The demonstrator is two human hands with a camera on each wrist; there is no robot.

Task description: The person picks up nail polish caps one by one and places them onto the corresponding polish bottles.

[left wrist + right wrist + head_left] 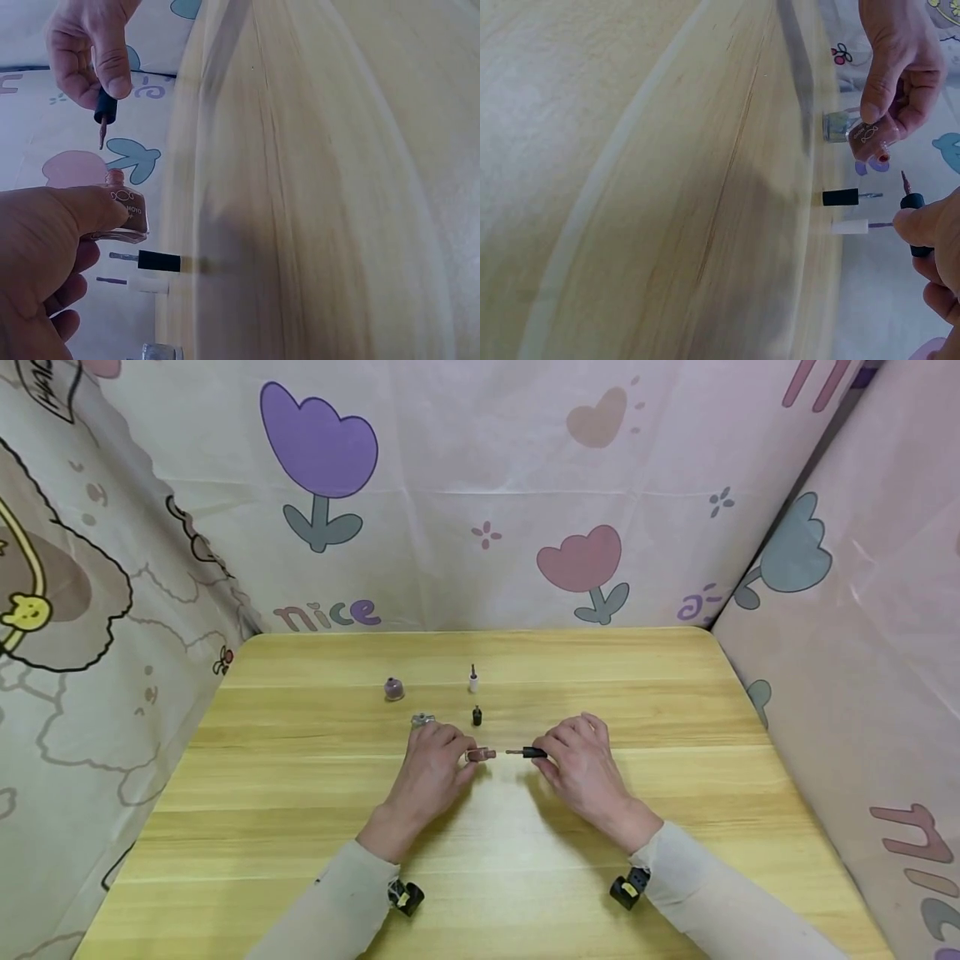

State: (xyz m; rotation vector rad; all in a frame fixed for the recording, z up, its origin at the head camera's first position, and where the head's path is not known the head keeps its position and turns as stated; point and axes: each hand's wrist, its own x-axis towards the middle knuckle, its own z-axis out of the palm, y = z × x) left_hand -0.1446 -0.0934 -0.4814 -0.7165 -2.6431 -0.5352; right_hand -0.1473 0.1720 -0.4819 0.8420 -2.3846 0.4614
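My left hand point(435, 764) pinches a nail polish bottle point(133, 210) of brownish-pink polish between thumb and fingers; its uncapped neck points right toward the other hand in the head view. Facing it, my right hand point(581, 768) grips the black nail polish cap point(913, 225), whose polish-coated brush point(905, 182) points at the bottle's mouth. A short gap separates brush tip and neck. Just beyond my left hand stands a clear bottle with silvery polish point(423, 719), partly hidden by that hand in the head view.
Farther back on the wooden table point(300, 827) stand a purple polish bottle point(393, 689), a white cap point(473, 682) with its brush upward and a second black cap point(477, 717), also brush up. Patterned cloth point(465, 460) hangs behind the table and along both sides.
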